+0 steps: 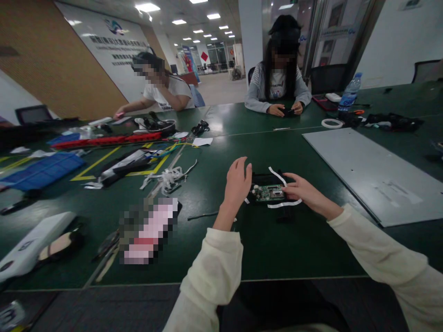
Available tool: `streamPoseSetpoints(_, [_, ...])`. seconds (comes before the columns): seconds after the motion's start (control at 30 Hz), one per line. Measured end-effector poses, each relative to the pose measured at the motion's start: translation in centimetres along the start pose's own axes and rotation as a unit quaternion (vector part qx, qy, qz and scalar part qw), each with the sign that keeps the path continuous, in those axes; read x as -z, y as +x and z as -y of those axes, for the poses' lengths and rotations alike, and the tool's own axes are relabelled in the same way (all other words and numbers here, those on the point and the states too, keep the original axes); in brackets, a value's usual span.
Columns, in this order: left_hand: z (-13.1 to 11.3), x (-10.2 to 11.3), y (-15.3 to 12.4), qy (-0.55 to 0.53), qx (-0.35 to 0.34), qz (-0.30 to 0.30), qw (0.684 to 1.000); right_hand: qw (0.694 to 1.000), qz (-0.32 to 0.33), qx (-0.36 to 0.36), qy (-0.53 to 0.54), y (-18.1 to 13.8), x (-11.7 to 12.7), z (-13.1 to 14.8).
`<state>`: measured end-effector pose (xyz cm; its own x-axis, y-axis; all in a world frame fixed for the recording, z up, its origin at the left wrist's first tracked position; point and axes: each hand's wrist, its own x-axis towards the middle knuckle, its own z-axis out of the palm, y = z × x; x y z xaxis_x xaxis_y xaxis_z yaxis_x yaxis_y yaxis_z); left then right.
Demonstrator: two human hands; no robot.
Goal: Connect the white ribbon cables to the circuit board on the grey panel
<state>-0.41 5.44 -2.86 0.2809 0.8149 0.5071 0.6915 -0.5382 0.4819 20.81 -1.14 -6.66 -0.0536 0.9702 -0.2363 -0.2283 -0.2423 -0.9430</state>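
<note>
In front of me a green circuit board (271, 193) sits in a black frame (262, 179) on the dark green table. At its left side my left hand (236, 185) is raised, fingers stretched upward and holding nothing that I can see. My right hand (303, 192) has its fingers closed at the board's right edge; the exact contact is partly hidden. One narrow white strip (277, 175) curves up past the board, while another white strip (284, 204) runs along its near side.
Left of my hands lie a bunch of white strips (168, 179), a blurred-out phone (152, 230) and a thin black cable (202, 215). A large grey panel (374, 170) is on the right, near a water bottle (350, 92). Two people sit across the table (242, 256).
</note>
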Motion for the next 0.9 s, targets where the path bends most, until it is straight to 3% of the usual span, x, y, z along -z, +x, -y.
streamPoseSetpoints(0.17, [-0.1,0.4,-0.2,0.002,-0.002,0.007,1.000,0.999,-0.007,0.026,0.044,-0.1,0.1,0.5])
streamPoseSetpoints(0.4, [-1.9,0.4,-1.2,0.048,-0.127,0.201,0.970,0.997,-0.048,0.030,0.045,-0.3,-0.1,1.5])
streamPoseSetpoints(0.5, [-1.6,1.1,-0.7,0.048,-0.134,0.161,0.977,0.996,-0.060,0.030,0.057,-0.3,-0.1,1.5])
streamPoseSetpoints(0.63, [0.9,2.0,0.7,0.007,-0.023,-0.050,0.998,0.996,-0.047,0.042,0.070,-0.1,0.3,1.4])
streamPoseSetpoints(0.7, [2.5,2.2,1.1,-0.011,0.065,-0.116,0.991,0.995,-0.046,0.043,0.075,-0.1,0.5,1.4])
streamPoseSetpoints(0.8, [4.0,2.2,1.1,-0.077,0.200,-0.070,0.974,0.995,-0.043,0.047,0.081,-0.1,0.4,1.6])
streamPoseSetpoints(0.9, [4.0,2.4,0.8,-0.176,0.310,0.059,0.933,0.995,-0.044,0.051,0.079,-0.3,0.3,1.9])
